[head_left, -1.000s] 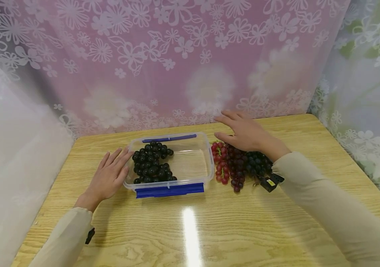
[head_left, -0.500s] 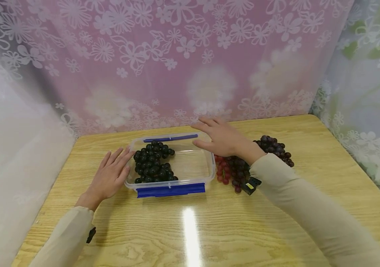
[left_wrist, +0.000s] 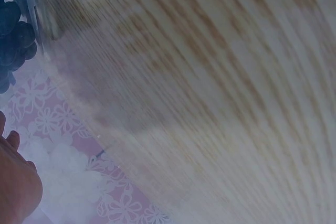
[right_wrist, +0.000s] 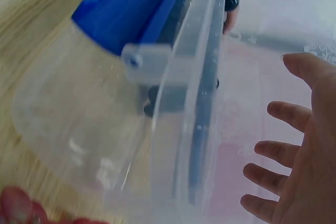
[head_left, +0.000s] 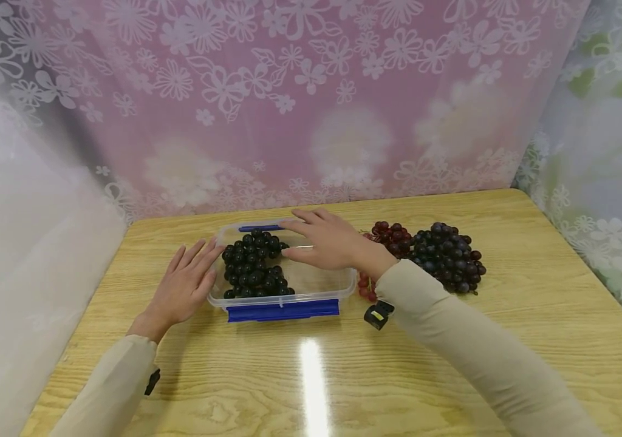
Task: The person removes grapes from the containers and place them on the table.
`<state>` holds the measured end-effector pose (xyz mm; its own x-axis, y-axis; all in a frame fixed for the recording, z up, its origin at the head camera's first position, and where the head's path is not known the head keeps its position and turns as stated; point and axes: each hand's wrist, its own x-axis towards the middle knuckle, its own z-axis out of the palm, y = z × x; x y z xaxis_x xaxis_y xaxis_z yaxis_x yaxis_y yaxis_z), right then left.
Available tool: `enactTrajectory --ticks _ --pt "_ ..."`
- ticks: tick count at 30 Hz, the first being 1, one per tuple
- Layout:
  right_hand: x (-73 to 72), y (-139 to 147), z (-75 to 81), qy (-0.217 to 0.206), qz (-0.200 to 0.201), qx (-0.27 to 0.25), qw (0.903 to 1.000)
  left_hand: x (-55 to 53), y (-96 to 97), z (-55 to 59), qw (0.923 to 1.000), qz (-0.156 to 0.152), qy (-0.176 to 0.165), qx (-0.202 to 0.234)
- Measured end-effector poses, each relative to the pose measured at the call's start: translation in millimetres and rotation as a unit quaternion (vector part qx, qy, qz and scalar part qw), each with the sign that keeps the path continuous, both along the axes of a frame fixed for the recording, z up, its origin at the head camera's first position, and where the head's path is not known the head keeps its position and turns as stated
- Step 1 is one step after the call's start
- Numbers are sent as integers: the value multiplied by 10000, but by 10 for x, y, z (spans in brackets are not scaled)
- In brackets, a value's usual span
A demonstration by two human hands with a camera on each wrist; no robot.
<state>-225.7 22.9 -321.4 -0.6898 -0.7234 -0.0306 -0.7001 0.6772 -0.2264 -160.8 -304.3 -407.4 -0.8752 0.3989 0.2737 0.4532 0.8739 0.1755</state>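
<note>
A clear plastic container (head_left: 322, 282) with blue side latches stands on the table in the head view. Black grapes (head_left: 251, 261) lie in its left half. Against the container's left end rests my left hand (head_left: 182, 288), fingers extended. My right hand (head_left: 330, 240) hovers over the container's right half with spread fingers and nothing in them. In the right wrist view, the right hand's fingers (right_wrist: 278, 153) stand apart beside the container wall (right_wrist: 79, 145). The left wrist view catches only part of the left hand (left_wrist: 16, 182) and some grapes (left_wrist: 16, 40).
Right of the container lie red grapes (head_left: 367, 286), dark red grapes (head_left: 393, 237) and a large dark bunch (head_left: 447, 258); my right forearm partly covers them. A pink floral curtain (head_left: 311, 121) hangs behind the wooden table (head_left: 223, 382).
My right hand has moved left, from above the loose grapes to over the container, uncovering the dark bunch at right. The left hand has stayed at the container's left end.
</note>
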Motion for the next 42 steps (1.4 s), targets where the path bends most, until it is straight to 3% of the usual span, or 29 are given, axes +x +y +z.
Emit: enactTrajectory --ticks 9,20,42 --pt "78 -187 11 -191 70 11 9998 1 -8 0 10000 -3 12 -36" --pt "113 -385 -67 -36 166 222 9996 13 -2 8 10000 36 29 -72" --pt "205 -673 -204 -669 -80 598 9959 7 5 7 9999 96 -119 -72"
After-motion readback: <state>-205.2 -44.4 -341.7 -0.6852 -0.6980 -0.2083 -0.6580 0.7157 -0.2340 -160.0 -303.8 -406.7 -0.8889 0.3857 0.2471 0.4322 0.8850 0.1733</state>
